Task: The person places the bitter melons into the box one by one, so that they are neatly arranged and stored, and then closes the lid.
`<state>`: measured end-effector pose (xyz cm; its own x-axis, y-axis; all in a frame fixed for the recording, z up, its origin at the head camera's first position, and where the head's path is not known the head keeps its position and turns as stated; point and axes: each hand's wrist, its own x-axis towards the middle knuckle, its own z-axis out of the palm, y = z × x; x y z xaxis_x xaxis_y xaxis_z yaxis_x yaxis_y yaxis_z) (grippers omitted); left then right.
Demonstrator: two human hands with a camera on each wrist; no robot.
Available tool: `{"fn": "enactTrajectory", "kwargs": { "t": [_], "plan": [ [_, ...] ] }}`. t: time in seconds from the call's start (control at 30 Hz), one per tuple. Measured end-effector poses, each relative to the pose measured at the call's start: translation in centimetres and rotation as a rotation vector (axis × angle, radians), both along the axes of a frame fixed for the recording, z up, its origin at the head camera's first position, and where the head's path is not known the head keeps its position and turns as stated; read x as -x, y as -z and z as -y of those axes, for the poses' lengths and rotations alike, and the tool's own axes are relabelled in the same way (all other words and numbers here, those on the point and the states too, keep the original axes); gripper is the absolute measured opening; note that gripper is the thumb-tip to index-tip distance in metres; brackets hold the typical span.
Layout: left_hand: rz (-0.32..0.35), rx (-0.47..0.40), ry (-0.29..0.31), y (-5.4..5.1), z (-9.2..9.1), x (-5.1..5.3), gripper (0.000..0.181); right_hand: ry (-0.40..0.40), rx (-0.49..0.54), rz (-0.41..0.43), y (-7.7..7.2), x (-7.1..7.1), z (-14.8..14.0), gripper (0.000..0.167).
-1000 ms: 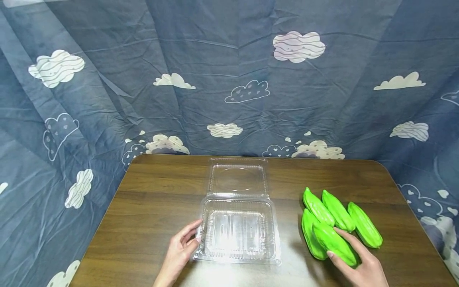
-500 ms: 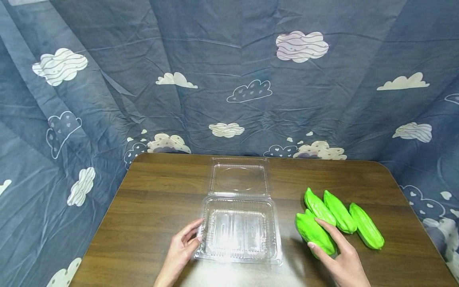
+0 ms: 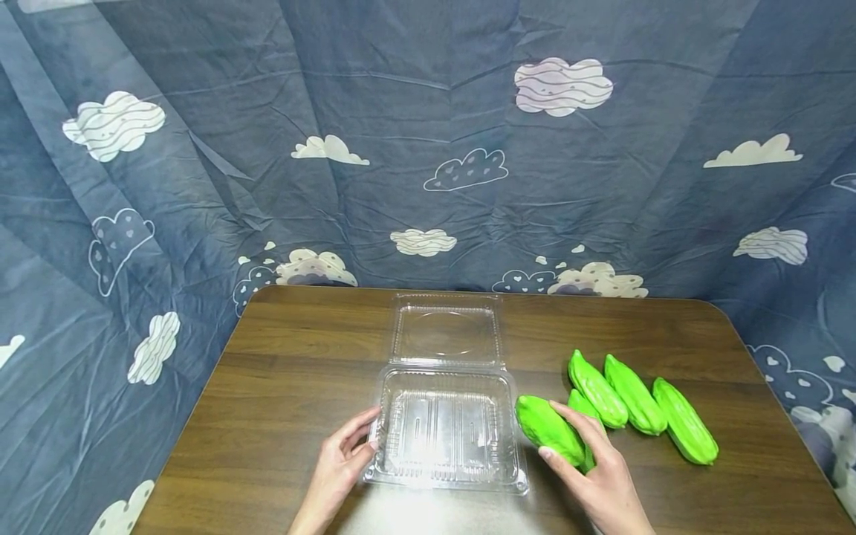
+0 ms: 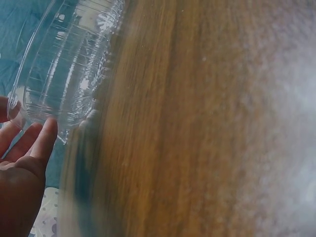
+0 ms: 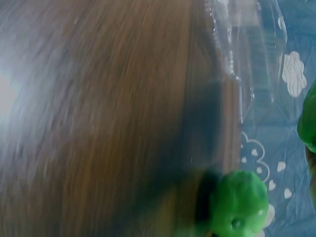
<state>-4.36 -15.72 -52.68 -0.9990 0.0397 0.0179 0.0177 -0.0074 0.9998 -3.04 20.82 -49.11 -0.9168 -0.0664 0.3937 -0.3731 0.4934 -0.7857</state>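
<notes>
A clear plastic clamshell container (image 3: 435, 438) lies open on the wooden table in the head view, its lid (image 3: 444, 334) folded back. At its left rim, my left hand (image 3: 341, 461) holds the edge between thumb and fingers; the left wrist view shows the fingers (image 4: 47, 140) at the container's corner. My right hand (image 3: 598, 472) grips a bright green, ridged bitter melon (image 3: 545, 427), close to the container's right side. Behind that one, another bitter melon (image 3: 583, 405) is mostly hidden. The right wrist view catches the held melon (image 5: 308, 118) only at its right edge.
Three more bitter melons, the left one (image 3: 597, 390), the middle one (image 3: 635, 394) and the right one (image 3: 685, 423), lie slanted on the right of the table (image 3: 294, 371). A dark blue cloud-patterned curtain (image 3: 374, 200) hangs behind and beside the table.
My right hand has carried the gripped bitter melon leftward, from the group toward the container. My left hand stays at the container's left rim.
</notes>
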Motion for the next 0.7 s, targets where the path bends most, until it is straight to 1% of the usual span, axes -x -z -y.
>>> {"fn": "enactTrajectory", "kwargs": {
  "t": [0.1,0.2,0.33,0.53,0.7],
  "plan": [
    [0.021,-0.003,-0.008,0.1,0.0,0.0,0.053,0.018,-0.001,0.001,0.2,0.2,0.7,0.07],
    [0.039,-0.006,-0.015,0.1,-0.1,0.0,0.053,0.014,0.005,0.009,0.2,0.3,1.5,0.07],
    [0.045,-0.004,-0.016,0.2,0.0,0.0,0.052,-0.015,0.048,0.03,0.1,0.3,2.6,0.068],
    [0.047,-0.005,-0.019,0.1,-0.1,0.0,0.052,-0.045,0.114,0.029,0.0,0.5,4.4,0.066],
    [0.051,-0.007,-0.017,0.1,-0.1,0.0,0.053,-0.091,0.186,0.061,0.0,0.5,5.7,0.067]
  ]
}}
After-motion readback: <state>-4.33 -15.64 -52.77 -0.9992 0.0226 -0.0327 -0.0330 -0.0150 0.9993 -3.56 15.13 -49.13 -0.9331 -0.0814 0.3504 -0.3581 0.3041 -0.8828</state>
